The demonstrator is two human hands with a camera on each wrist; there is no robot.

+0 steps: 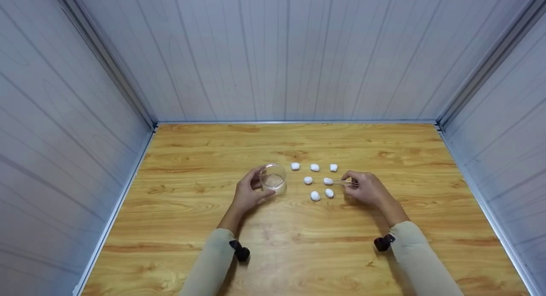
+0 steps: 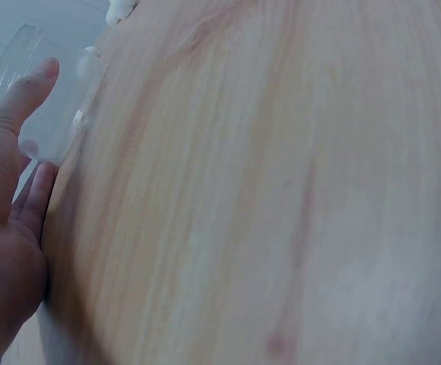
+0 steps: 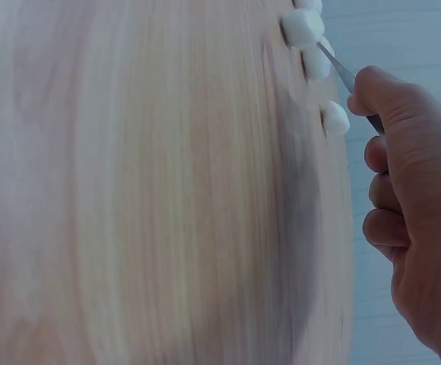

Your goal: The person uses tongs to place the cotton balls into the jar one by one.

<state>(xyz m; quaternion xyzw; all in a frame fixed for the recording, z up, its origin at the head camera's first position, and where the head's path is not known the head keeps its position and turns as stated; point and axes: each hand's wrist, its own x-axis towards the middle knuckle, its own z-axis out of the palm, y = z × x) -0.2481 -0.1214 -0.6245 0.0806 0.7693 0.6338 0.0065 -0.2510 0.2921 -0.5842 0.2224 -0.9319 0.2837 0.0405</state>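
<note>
My left hand point(image 1: 249, 191) holds a clear round container point(image 1: 273, 177) that stands on the table, thumb on the near side and fingers behind it. In the left wrist view the thumb point(image 2: 34, 91) lies along its see-through wall. My right hand point(image 1: 363, 188) pinches a pair of slim tweezers point(image 1: 344, 183) pointing left. The tips reach a white cotton ball point(image 1: 328, 181); whether they grip it I cannot tell. Other cotton balls point(image 1: 315, 167) lie about it in loose rows, right of the container. In the right wrist view the tweezers point(image 3: 341, 70) slant toward the cotton balls point(image 3: 315, 62).
The wood-grain table point(image 1: 281, 245) is bordered by pale panel walls point(image 1: 273, 53) at the back and both sides. A small black device point(image 1: 241, 251) is strapped at the left cuff, and another black device point(image 1: 384, 243) at the right cuff.
</note>
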